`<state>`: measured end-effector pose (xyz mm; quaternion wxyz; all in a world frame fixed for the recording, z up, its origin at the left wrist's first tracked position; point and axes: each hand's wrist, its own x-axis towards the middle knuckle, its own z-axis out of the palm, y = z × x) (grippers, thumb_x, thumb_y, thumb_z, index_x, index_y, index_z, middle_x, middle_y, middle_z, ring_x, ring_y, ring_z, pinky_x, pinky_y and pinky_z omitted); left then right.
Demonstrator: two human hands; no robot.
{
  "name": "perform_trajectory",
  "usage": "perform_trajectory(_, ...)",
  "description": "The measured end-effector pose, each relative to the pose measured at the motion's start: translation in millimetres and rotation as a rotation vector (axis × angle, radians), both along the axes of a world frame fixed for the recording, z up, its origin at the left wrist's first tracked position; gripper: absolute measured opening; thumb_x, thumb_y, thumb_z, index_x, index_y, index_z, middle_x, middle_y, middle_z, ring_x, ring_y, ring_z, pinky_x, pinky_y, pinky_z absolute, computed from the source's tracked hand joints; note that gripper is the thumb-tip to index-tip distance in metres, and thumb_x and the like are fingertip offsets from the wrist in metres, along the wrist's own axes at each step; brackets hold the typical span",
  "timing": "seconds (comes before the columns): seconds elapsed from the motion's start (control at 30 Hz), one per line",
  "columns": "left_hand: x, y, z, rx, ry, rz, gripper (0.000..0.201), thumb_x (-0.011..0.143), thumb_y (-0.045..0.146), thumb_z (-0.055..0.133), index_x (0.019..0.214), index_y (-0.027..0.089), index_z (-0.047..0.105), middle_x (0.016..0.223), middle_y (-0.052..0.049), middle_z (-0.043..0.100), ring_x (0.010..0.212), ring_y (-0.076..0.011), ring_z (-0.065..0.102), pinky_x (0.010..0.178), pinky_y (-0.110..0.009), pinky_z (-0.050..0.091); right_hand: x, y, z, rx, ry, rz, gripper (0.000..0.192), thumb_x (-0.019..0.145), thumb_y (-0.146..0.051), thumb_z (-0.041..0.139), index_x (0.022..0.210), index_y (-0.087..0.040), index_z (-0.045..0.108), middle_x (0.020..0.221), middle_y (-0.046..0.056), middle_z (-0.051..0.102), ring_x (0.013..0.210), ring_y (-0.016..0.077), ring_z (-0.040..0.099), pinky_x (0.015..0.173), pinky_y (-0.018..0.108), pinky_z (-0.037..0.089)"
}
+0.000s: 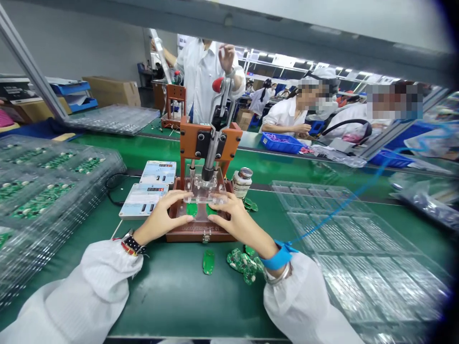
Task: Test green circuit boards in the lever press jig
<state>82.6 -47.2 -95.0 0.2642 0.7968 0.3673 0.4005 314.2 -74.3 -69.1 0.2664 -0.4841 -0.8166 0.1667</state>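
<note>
In the head view a toggle press with orange-brown uprights point(229, 143) and a clear pressing plate point(204, 191) stands before me. Under the plate's front edge, two green circuit boards point(191, 209) lie side by side on the brown base point(201, 235). My left hand point(163, 215) has thumb and fingers closed about the left board's ends. Likewise my right hand point(234, 217) closes on the right board point(211, 209), mostly covered by its fingers. A single green board point(208, 262) lies on the mat, beside a small heap of boards point(245, 265).
Two white counter boxes point(143, 200) with red digits sit left of the press, a lidded jar point(242, 182) right of it. Stacked clear trays point(53, 191) hold boards at left; clear trays point(355, 239) lie right. A blue cord point(333, 215) runs from my right wrist. Co-workers sit and stand beyond.
</note>
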Motion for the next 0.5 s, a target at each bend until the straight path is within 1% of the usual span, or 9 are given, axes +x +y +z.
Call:
perform_trajectory(0.07, -1.2, -1.5, 0.5, 0.008, -0.004, 0.012, 0.05, 0.079, 0.046, 0.066, 0.121, 0.021, 0.057, 0.124, -0.011, 0.058, 0.119, -0.0278, 0.049, 0.104, -0.044, 0.036, 2.0, -0.2, -3.1, 0.009, 0.03, -0.005, 0.029, 0.082, -0.036, 0.066, 0.108, -0.023, 0.068, 0.134, 0.007, 0.052, 0.131, 0.031, 0.037, 0.106, 0.058, 0.031)
perform_trajectory(0.13, -6.1, -0.4, 1.5, 0.063, -0.013, 0.041, 0.048, 0.083, 0.049, 0.059, 0.121, 0.02, 0.057, 0.124, -0.01, 0.058, 0.12, -0.0276, 0.049, 0.105, -0.043, 0.036, 7.8, 1.2, -1.5, 0.034, 0.134, -0.033, 0.027, 0.081, -0.037, 0.066, 0.104, -0.023, 0.069, 0.133, 0.008, 0.054, 0.127, 0.0302, 0.043, 0.105, 0.056, 0.034)
perform_trajectory(0.23, -22.6, 7.7, 3.9, 0.2, 0.038, 0.146, 0.039, 0.089, 0.046, 0.049, 0.116, 0.019, 0.059, 0.12, -0.009, 0.061, 0.115, -0.0267, 0.051, 0.104, -0.043, 0.034, 21.3, 9.4, 17.6, 0.179, 0.456, -0.222, 0.024, 0.086, -0.035, 0.059, 0.103, -0.02, 0.067, 0.114, 0.009, 0.065, 0.109, 0.023, 0.06, 0.096, 0.046, 0.047)
perform_trajectory(0.3, -36.7, 16.5, 4.4, 0.28, 0.139, 0.245, 0.034, 0.09, 0.043, 0.048, 0.111, 0.02, 0.061, 0.116, -0.008, 0.063, 0.113, -0.0271, 0.051, 0.102, -0.043, 0.034, 27.6, 21.9, 42.9, 0.348, 0.653, -0.357, 0.024, 0.088, -0.034, 0.056, 0.103, -0.017, 0.065, 0.101, 0.008, 0.069, 0.098, 0.0189, 0.065, 0.089, 0.039, 0.052)
perform_trajectory(0.33, -43.4, 21.3, 3.9, 0.307, 0.192, 0.293, 0.033, 0.089, 0.042, 0.048, 0.109, 0.02, 0.062, 0.114, -0.008, 0.063, 0.113, -0.0275, 0.051, 0.101, -0.044, 0.034, 28.1, 31.1, 58.6, 0.433, 0.717, -0.386, 0.024, 0.087, -0.035, 0.057, 0.102, -0.017, 0.064, 0.098, 0.008, 0.07, 0.094, 0.0177, 0.066, 0.085, 0.036, 0.054)
perform_trajectory(0.4, -54.0, 30.2, 0.9, 0.329, 0.256, 0.374, 0.032, 0.09, 0.041, 0.046, 0.106, 0.02, 0.063, 0.111, -0.008, 0.065, 0.111, -0.0278, 0.051, 0.098, -0.044, 0.035, 22.1, 55.1, 93.6, 0.502, 0.77, -0.354, 0.026, 0.089, -0.037, 0.054, 0.102, -0.016, 0.063, 0.094, 0.006, 0.07, 0.09, 0.0158, 0.067, 0.078, 0.03, 0.056)
perform_trajectory(0.43, -57.6, 33.9, -1.2, 0.323, 0.264, 0.402, 0.032, 0.091, 0.04, 0.043, 0.105, 0.02, 0.063, 0.11, -0.009, 0.065, 0.109, -0.0275, 0.052, 0.096, -0.043, 0.035, 15.6, 69.3, 112.0, 0.464, 0.765, -0.314, 0.027, 0.091, -0.039, 0.05, 0.101, -0.017, 0.063, 0.09, 0.005, 0.07, 0.087, 0.015, 0.068, 0.074, 0.027, 0.056)
perform_trajectory(0.47, -60.0, 37.0, -3.5, 0.308, 0.262, 0.421, 0.033, 0.091, 0.04, 0.042, 0.105, 0.019, 0.063, 0.109, -0.009, 0.065, 0.108, -0.0271, 0.052, 0.095, -0.043, 0.036, 7.3, 83.8, 130.2, 0.361, 0.733, -0.255, 0.03, 0.093, -0.04, 0.045, 0.1, -0.017, 0.064, 0.087, 0.003, 0.07, 0.087, 0.0145, 0.069, 0.071, 0.025, 0.056)
perform_trajectory(0.5, -61.4, 39.5, -5.9, 0.289, 0.253, 0.435, 0.034, 0.092, 0.04, 0.04, 0.105, 0.019, 0.063, 0.108, -0.009, 0.066, 0.108, -0.0267, 0.053, 0.095, -0.042, 0.037, -2.2, 97.4, 147.9, 0.261, 0.67, -0.221, 0.037, 0.094, -0.042, 0.04, 0.092, -0.015, 0.065, 0.075, 0.001, 0.068, 0.08, 0.0141, 0.07, 0.064, 0.023, 0.056)
